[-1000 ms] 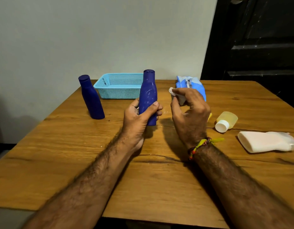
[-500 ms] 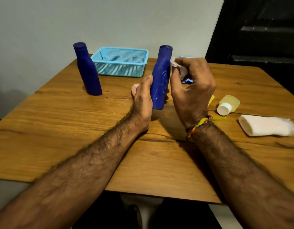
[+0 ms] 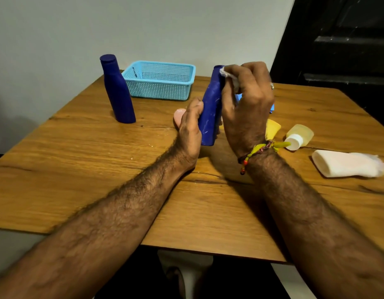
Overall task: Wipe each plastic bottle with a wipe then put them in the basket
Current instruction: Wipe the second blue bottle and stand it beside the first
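Observation:
My left hand (image 3: 190, 130) grips the lower part of a dark blue plastic bottle (image 3: 210, 113), held upright just above the table. My right hand (image 3: 245, 104) presses a crumpled white wipe (image 3: 228, 75) against the bottle's neck and cap. A second dark blue bottle (image 3: 117, 89) stands upright at the left. The light blue mesh basket (image 3: 161, 80), with nothing visible inside, sits at the back of the table. A small yellowish bottle (image 3: 300, 137) with a white cap and a white bottle (image 3: 346, 164) lie on their sides at the right.
A blue wipes pack (image 3: 271, 107) is mostly hidden behind my right hand. A pink object (image 3: 178, 116) and a yellow object (image 3: 272, 127) peek out beside the hands. The wooden table (image 3: 100, 165) ends close to me; a grey wall stands behind it.
My right hand has brought the wipe from beside the bottle onto its neck and cap. The bottle is tilted slightly and the view has dipped lower.

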